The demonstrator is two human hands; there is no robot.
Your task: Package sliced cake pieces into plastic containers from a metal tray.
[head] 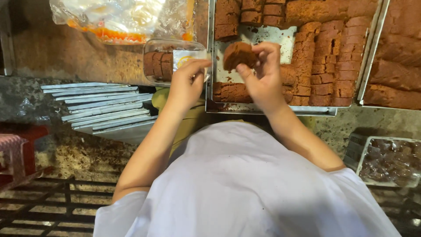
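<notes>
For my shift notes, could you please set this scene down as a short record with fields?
Left hand: holds the clear plastic box, partly filled with brown slices
Right hand: pinches one brown cake slice above the tray
Metal tray: rows of cut brown slices, a bare patch in the middle
Left of the person: stack of flat metal trays
Lower right: a plastic container with dark pieces

The person wore a plain white short-sleeved shirt, loose and softly creased. Both forearms were bare below the sleeves. The left hand [186, 85] and right hand [263, 77] wore no gloves or rings.
</notes>
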